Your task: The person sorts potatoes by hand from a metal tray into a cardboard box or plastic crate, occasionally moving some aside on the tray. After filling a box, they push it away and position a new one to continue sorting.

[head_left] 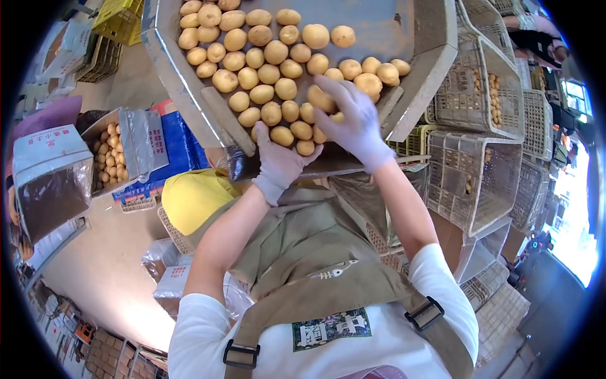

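A sloped metal sorting tray carries several yellow potatoes. My left hand, in a pale glove, rests at the tray's narrow lower mouth with its fingers under the lowest potatoes. My right hand, also gloved, reaches over the pile and its fingers wrap a potato. Below the tray's mouth hangs an open plastic bag, partly hidden by my arms.
An open box of potatoes lined with plastic sits at the left, beside another lined box. Stacked plastic crates stand at the right, one holding a few potatoes. A yellow crate is at top left.
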The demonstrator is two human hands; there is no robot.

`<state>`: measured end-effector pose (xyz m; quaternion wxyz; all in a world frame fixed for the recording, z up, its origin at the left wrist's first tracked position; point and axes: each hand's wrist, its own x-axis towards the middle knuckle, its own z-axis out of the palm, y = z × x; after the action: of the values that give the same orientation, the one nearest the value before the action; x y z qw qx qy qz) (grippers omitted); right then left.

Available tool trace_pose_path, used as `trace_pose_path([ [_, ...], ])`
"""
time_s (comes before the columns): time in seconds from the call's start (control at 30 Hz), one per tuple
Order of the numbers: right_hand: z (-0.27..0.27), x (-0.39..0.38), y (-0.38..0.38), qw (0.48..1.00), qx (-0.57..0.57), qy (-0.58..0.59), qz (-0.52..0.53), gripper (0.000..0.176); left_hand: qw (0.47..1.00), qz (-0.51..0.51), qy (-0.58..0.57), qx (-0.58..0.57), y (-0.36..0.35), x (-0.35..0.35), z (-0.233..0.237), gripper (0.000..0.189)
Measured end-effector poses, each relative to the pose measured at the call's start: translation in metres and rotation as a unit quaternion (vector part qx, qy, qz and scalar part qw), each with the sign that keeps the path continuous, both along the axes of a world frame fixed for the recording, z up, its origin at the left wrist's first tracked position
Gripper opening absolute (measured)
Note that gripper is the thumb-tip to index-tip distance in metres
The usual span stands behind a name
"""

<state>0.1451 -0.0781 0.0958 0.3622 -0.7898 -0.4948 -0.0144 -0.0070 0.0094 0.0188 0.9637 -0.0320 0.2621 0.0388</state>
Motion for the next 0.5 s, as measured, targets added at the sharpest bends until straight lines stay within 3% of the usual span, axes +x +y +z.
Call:
trace_pose_path([
  [0.1,0.058,0.038,-0.073,0.981,0.023,-0.194,-0.021,0.043,0.999,0.016,-0.013,-0.046,0.001,0.000,-0.001,0.087],
  [0.13,0.065,0.071,-0.107,0.954,0.051,-0.285,-0.079,0.045,0.999,0.005,-0.017,-0.027,0.002,-0.002,-0.003,0.086],
  [0.17,0.069,0.101,-0.140,0.947,0.099,-0.247,-0.181,0.048,1.000,0.000,0.002,-0.031,0.004,-0.001,0.004,0.084],
  [0.2,0.090,0.124,-0.163,0.907,0.019,-0.249,-0.338,0.050,1.000,0.002,-0.010,-0.029,0.003,-0.002,0.001,0.084],
  [0.23,0.102,0.148,-0.193,0.832,-0.134,-0.299,-0.447,0.050,1.000,-0.003,-0.009,-0.029,0.002,-0.003,0.002,0.084],
  [0.27,0.097,0.167,-0.222,0.773,-0.148,-0.419,-0.452,0.051,1.000,-0.005,-0.008,-0.025,0.003,-0.003,0.003,0.084],
  [0.33,0.112,0.122,-0.197,0.842,-0.103,-0.391,-0.358,0.040,0.998,-0.004,-0.030,-0.059,0.004,-0.002,0.000,0.085],
  [0.37,0.097,0.095,-0.185,0.923,-0.076,-0.243,-0.290,0.026,0.998,-0.003,-0.033,-0.053,0.004,-0.002,0.000,0.085],
  [0.4,0.061,0.065,-0.189,0.965,-0.072,-0.157,-0.198,0.014,0.998,-0.004,-0.032,-0.045,0.004,-0.002,0.000,0.084],
  [0.43,0.042,0.027,-0.177,0.970,-0.189,-0.105,-0.111,0.012,0.998,0.002,-0.034,-0.048,0.002,-0.003,-0.004,0.085],
  [0.47,0.025,-0.011,-0.152,0.979,-0.184,-0.081,-0.023,0.008,0.999,0.003,-0.011,-0.044,0.002,-0.003,-0.003,0.084],
  [0.5,-0.004,-0.043,-0.147,0.956,-0.291,-0.003,0.029,0.024,0.999,0.005,0.002,-0.035,0.001,-0.003,-0.003,0.084],
])
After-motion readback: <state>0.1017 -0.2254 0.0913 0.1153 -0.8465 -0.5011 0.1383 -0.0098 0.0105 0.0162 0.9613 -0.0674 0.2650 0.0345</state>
